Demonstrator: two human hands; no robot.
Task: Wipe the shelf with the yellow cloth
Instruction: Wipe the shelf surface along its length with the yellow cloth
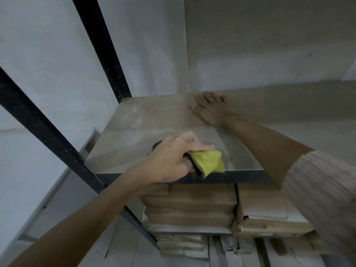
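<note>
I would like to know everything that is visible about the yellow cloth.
The yellow cloth looks like soft fabric, bright yellow, with a dark edge that seems stitched or patterned. It is crumpled, not spread flat. The left hand grips it with curled fingers, so part of it is hidden. It lies at the front edge of the grey shelf, and one corner hangs slightly over that edge. The right hand does not touch it.

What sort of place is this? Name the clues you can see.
Probably a storeroom or stockroom: a black metal rack upright carries a dusty shelf board, brown wrapped packages are stacked on the shelf below, and bare white walls stand behind.
</note>
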